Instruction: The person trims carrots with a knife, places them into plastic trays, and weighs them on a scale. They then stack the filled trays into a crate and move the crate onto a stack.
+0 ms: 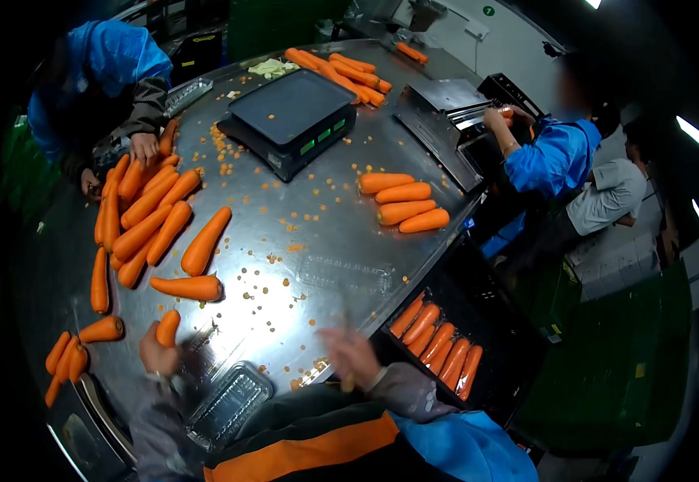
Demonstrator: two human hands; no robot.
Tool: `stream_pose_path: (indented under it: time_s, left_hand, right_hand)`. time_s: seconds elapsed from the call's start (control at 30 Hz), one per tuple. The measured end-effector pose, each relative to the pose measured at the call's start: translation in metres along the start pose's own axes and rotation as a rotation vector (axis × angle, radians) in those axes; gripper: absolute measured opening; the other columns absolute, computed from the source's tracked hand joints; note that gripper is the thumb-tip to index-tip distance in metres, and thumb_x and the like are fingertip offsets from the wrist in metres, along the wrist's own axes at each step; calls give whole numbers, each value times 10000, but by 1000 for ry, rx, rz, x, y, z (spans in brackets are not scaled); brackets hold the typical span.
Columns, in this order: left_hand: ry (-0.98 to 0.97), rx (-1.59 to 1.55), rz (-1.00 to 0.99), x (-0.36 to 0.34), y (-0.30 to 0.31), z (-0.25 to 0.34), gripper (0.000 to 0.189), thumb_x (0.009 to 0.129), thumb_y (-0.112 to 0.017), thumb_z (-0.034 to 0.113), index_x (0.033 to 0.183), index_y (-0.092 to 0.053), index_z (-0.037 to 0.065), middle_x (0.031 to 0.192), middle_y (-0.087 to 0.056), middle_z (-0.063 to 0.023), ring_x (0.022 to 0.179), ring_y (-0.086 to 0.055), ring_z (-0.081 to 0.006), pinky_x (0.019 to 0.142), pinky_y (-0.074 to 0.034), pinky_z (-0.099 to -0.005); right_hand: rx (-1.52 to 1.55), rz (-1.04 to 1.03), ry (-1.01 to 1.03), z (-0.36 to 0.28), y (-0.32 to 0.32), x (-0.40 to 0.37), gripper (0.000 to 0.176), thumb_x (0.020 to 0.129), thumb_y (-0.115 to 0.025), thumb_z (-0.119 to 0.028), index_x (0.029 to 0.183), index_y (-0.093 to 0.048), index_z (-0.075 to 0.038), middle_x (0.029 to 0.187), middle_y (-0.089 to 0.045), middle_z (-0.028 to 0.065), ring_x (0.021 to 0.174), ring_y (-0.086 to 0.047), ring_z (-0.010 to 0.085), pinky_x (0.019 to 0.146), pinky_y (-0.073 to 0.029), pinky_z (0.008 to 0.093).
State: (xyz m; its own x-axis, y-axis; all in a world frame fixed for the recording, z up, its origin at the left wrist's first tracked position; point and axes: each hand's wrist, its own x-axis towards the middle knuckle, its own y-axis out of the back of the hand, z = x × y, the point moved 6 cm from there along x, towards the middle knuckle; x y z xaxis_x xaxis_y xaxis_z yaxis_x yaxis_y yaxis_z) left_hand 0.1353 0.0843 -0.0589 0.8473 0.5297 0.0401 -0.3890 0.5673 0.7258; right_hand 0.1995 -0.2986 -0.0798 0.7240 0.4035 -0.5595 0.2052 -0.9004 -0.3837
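Note:
My left hand is closed round a short carrot at the lower left of the metal table. My right hand, blurred by motion, is near the table's front edge; a thin, blurred object shows above it, and I cannot make out what its fingers hold. Between my hands, close to my body, lies a clear plastic tray. Another clear tray lies farther in on the table. A single carrot and a large pile of carrots lie beyond my left hand.
A black scale stands at the back, near more carrots. Four carrots lie at the right. A black crate holds packed carrots. One co-worker is at the left, another at a machine.

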Motion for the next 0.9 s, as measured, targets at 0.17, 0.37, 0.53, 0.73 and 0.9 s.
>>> stream_pose_path:
  time_s: [0.17,0.37,0.53,0.73,0.9]
  left_hand:
    - [45,-356,-352,-75,-33,97,234,621,-612,1,855,-629,0,719,-626,-129,655,-608,-231,618,-477,-332]
    - [-81,-36,-503,-109,-73,142,275,615,-681,139,872,-657,43,746,-638,-201,729,-622,-388,663,-498,-413]
    - [-141,-33,-496,-114,-73,151,226,639,-643,119,855,-651,55,730,-633,-200,719,-616,-398,646,-492,-429]
    - [-20,-211,-316,-113,-67,120,237,634,-666,74,865,-639,26,734,-627,-144,671,-619,-225,649,-492,-346]
    - [-81,-224,-262,-113,-55,137,265,597,-631,17,862,-630,33,751,-620,-145,696,-619,-326,649,-488,-346]
  right_hand:
    - [-376,-317,140,-19,-56,-15,353,889,-614,-163,1219,-571,-45,581,-501,-33,476,-427,26,450,-336,189]
    - [-544,-299,396,-29,-66,-6,223,801,-724,-136,978,-670,-11,666,-581,-5,592,-502,46,561,-414,209]
    - [-423,-298,187,-25,-54,-10,144,858,-658,-112,945,-669,2,739,-634,18,645,-565,65,590,-462,213]
    - [-920,80,1000,-59,-43,-26,166,796,-628,2,959,-657,-9,733,-602,82,588,-586,187,536,-446,278]
    - [-1007,-162,1116,-56,-63,-33,222,680,-559,86,855,-637,-26,733,-591,103,592,-585,284,509,-449,330]
